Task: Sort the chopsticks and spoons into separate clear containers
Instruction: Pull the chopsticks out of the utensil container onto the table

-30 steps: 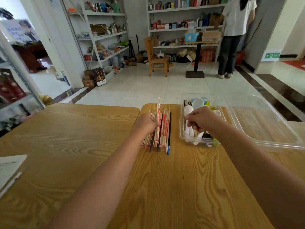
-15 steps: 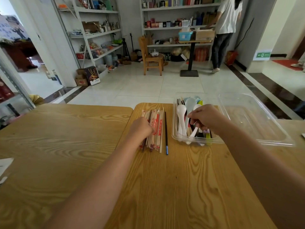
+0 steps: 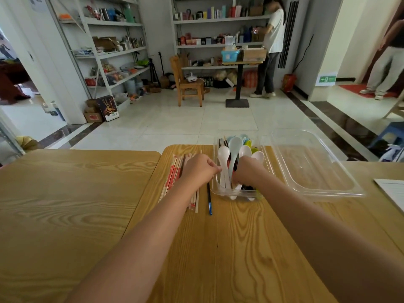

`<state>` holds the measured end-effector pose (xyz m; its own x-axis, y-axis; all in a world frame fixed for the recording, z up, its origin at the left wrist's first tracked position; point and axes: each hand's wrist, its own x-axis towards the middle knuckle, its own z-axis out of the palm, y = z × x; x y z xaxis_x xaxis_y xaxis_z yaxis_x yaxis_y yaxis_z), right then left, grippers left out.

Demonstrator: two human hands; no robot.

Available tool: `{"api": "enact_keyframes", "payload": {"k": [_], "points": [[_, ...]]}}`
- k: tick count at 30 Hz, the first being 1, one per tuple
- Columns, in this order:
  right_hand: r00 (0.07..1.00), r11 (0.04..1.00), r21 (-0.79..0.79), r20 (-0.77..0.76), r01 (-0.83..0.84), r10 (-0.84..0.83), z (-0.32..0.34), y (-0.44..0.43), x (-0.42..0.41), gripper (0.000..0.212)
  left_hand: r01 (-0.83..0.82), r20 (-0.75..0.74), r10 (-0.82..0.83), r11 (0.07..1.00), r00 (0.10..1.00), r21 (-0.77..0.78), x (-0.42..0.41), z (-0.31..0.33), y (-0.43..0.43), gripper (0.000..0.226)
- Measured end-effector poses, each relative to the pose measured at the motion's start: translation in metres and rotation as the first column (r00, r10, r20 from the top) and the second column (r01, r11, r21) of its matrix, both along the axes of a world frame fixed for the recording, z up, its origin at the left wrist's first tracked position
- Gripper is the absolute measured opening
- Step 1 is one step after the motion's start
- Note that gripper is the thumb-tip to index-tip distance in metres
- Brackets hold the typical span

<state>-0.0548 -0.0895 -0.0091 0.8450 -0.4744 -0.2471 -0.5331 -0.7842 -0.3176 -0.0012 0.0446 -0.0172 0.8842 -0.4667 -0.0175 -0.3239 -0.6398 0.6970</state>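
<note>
On the grained wooden counter [image 3: 240, 248], paper-sleeved chopsticks [image 3: 172, 178] are laid flat, partly under the curled left hand [image 3: 200, 169]; any hold cannot be told. Glossy rounded plastic spoons [image 3: 235, 145] are heaped in the narrow clear container [image 3: 218, 189], where the right hand [image 3: 247, 171] is buried, grip hidden.

Two clear containers [image 3: 215, 190] [image 3: 319, 192], two tables [image 3: 76, 193] [image 3: 218, 248], three white spoons [image 3: 224, 153] [image 3: 244, 150] [image 3: 258, 155], one blue-tipped chopstick [image 3: 209, 200]

Fingers of right hand [image 3: 247, 171] hidden among spoons [image 3: 235, 147], paper [image 3: 393, 191] cropped at edge
</note>
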Motion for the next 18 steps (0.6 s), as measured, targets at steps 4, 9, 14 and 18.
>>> {"api": "enact_keyframes", "payload": {"k": [4,9,14,18], "points": [[0.998,0.987,-0.151,0.028,-0.047,0.052,-0.01,0.009,0.008,0.007,0.019,-0.02,-0.019,1.0,1.0,0.012,0.0,-0.002,0.0,0.023],[0.963,0.999,0.033,-0.265,-0.043,0.051,-0.001,0.008,0.016,0.024,0.031,-0.039,-0.031,0.999,0.999,0.009,-0.001,-0.004,0.001,0.025],[0.977,0.998,0.048,-0.206,-0.047,0.056,-0.007,0.002,0.011,0.013,0.021,-0.058,-0.022,1.0,0.998,-0.019,0.0,-0.006,0.001,0.02],[0.993,0.999,0.014,-0.111,-0.045,0.046,-0.011,0.0,0.005,0.018,0.003,-0.08,-0.005,1.0,0.997,-0.03,0.002,-0.007,0.0,0.02]]}}
